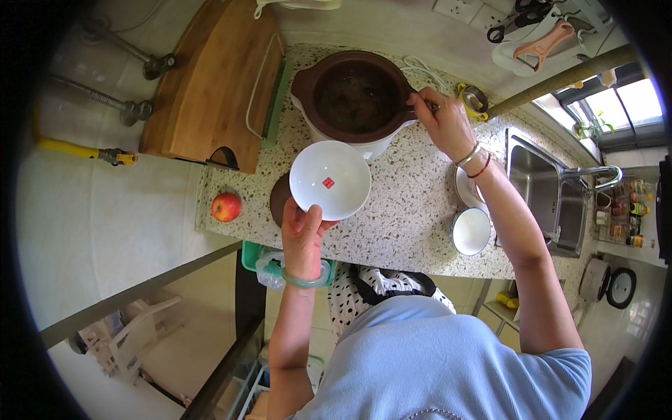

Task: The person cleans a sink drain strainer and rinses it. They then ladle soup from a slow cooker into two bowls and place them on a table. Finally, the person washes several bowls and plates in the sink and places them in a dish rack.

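My left hand (302, 241) holds a white bowl (332, 168) by its near rim, thumb on top. The bowl is empty, with a small red mark at its centre, and hovers just in front of a brown clay pot (302, 87). Dark liquid (357, 98) fills part of the pot, which sits in a white base (378, 145). At the pot's right rim, my right hand (444, 122) is closed around something; a short dark, shiny end shows past the fingers, the rest hidden. Partly under the bowl lies a brown round lid (280, 199).
A red apple (226, 207) lies at the counter's left end, below a wooden cutting board (217, 84). To the right stand a white bowl (471, 232), another dish (467, 187) behind it, and a steel sink (546, 182). A yellow-rimmed container (474, 100) stands near the wall.
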### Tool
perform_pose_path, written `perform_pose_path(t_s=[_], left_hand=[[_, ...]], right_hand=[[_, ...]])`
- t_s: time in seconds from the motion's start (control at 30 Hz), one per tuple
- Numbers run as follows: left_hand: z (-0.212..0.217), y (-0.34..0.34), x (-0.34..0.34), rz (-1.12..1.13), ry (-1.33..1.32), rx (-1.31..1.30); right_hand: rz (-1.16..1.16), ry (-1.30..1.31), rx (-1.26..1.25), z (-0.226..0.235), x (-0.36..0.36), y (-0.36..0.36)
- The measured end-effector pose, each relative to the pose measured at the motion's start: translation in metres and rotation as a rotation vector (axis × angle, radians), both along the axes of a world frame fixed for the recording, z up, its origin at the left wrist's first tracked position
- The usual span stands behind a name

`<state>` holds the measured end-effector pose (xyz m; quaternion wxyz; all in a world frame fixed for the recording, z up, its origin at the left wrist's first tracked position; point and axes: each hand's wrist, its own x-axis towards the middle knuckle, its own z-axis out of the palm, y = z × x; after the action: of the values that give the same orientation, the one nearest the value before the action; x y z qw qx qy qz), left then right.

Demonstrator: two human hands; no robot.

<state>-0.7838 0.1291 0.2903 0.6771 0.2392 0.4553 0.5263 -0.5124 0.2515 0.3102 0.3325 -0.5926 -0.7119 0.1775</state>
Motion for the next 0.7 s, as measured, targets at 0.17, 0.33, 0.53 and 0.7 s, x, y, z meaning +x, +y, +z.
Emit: perform_pose_path(t_s=[0.17, 0.33, 0.53, 0.7], left_hand=[[0.004, 0.006, 0.000, -0.002, 0.015, -0.010], [0.003, 0.010, -0.003, -0.011, 0.005, -0.038], [0.003, 0.015, -0.006, -0.018, -0.001, -0.053], [0.004, 0.017, -0.007, -0.024, 0.003, -0.060]], right_hand=[[-0.166, 0.115, -0.082, -0.003, 0.001, 0.011], [-0.235, 0.185, -0.177, 0.013, 0.000, 0.016], [-0.190, 0.129, -0.189, 0.030, -0.012, 0.014], [0.106, -0.203, 0.204, 0.023, -0.017, 0.006]])
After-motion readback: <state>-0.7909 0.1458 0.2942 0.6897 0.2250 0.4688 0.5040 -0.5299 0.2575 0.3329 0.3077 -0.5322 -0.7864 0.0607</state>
